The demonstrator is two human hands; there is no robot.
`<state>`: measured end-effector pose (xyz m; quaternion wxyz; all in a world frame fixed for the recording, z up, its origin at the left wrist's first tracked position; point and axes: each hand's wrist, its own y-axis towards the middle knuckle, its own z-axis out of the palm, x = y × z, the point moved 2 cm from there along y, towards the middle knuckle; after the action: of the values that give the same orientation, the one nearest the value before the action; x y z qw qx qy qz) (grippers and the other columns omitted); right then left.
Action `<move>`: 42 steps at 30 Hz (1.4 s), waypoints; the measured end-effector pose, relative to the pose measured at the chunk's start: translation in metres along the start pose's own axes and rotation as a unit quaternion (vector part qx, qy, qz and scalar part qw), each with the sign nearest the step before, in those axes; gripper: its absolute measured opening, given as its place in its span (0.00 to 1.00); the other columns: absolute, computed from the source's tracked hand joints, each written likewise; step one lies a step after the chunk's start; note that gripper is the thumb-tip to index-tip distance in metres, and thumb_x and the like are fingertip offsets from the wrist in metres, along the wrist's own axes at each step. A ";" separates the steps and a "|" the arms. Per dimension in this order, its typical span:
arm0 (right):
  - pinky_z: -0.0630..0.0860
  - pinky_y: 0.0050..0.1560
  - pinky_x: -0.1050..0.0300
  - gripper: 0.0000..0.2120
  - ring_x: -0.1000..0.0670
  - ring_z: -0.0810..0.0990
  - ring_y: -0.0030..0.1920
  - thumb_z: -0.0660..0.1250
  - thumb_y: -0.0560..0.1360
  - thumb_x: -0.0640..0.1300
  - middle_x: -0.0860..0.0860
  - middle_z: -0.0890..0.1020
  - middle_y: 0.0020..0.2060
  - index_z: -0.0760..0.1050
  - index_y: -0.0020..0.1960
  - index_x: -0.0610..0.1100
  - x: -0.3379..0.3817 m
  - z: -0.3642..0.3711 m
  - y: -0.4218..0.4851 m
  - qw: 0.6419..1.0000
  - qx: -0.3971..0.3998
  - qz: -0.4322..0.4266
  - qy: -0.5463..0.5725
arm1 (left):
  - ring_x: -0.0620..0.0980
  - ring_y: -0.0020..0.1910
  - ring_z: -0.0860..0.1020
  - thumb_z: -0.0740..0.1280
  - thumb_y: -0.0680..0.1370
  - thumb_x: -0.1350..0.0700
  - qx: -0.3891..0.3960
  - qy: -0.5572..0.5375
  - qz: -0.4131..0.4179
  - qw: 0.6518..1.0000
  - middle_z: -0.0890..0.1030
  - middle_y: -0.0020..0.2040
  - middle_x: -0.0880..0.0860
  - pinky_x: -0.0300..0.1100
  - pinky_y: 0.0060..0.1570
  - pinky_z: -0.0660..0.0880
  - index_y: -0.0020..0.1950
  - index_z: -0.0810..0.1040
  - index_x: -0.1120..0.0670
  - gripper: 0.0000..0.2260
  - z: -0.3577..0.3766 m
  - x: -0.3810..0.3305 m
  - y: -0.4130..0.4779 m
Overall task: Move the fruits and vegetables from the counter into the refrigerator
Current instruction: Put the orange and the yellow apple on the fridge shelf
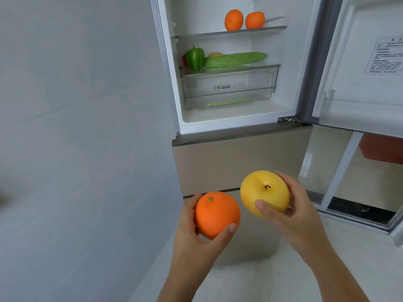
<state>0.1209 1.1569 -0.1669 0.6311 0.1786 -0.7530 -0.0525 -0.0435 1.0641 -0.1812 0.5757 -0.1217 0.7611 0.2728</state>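
Note:
My left hand (194,234) grips an orange (216,214) low in the middle of the view. Beside it my right hand (292,214) holds a yellow apple-like fruit (263,192), stem facing me. Both are in front of the lower drawers of the refrigerator (239,162). Its upper compartment stands open. Two oranges (234,20) sit on the upper glass shelf (231,33). On the shelf below lie a green pepper (195,57), a long green vegetable (237,58), and small red and yellow items, partly hidden behind them.
The refrigerator door (368,68) hangs open to the right. A clear crisper drawer (229,88) sits under the lower shelf. A grey tiled wall (76,127) fills the left side. A glass sliding door frame (340,184) is at the right, with pale floor below.

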 end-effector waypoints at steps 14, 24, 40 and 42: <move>0.75 0.47 0.60 0.32 0.58 0.73 0.54 0.72 0.60 0.58 0.63 0.70 0.56 0.65 0.62 0.59 -0.035 0.024 0.213 0.996 -0.075 -0.023 -0.037 | 0.31 0.51 0.73 0.72 0.53 0.37 0.018 -0.081 0.066 0.994 0.71 0.53 0.28 0.31 0.39 0.76 0.57 0.68 0.37 0.33 0.061 0.013 0.243; 0.73 0.43 0.71 0.33 0.68 0.72 0.51 0.69 0.56 0.59 0.64 0.70 0.54 0.64 0.60 0.60 -0.034 0.045 0.339 0.995 -0.078 -0.063 -0.025 | 0.32 0.48 0.76 0.72 0.54 0.40 0.024 -0.126 0.122 0.984 0.74 0.51 0.30 0.28 0.37 0.74 0.55 0.70 0.40 0.30 0.090 0.001 0.378; 0.75 0.48 0.64 0.26 0.60 0.76 0.52 0.72 0.58 0.58 0.59 0.76 0.55 0.69 0.54 0.62 0.078 0.006 0.578 0.965 -0.016 -0.262 0.010 | 0.32 0.46 0.76 0.70 0.54 0.38 -0.111 -0.049 0.294 0.948 0.75 0.52 0.39 0.26 0.37 0.72 0.51 0.70 0.38 0.27 0.110 -0.121 0.552; 0.75 0.52 0.54 0.23 0.54 0.76 0.54 0.73 0.59 0.58 0.52 0.75 0.56 0.70 0.51 0.61 0.092 0.010 0.609 0.965 0.001 -0.263 0.009 | 0.33 0.44 0.77 0.71 0.55 0.37 -0.118 -0.022 0.295 0.948 0.75 0.50 0.38 0.29 0.38 0.74 0.50 0.70 0.38 0.26 0.102 -0.137 0.571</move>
<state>-0.0246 1.6912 0.1024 0.6015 0.3715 -0.6740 -0.2140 -0.2036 1.5716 0.0863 0.4677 0.0472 0.7123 0.5212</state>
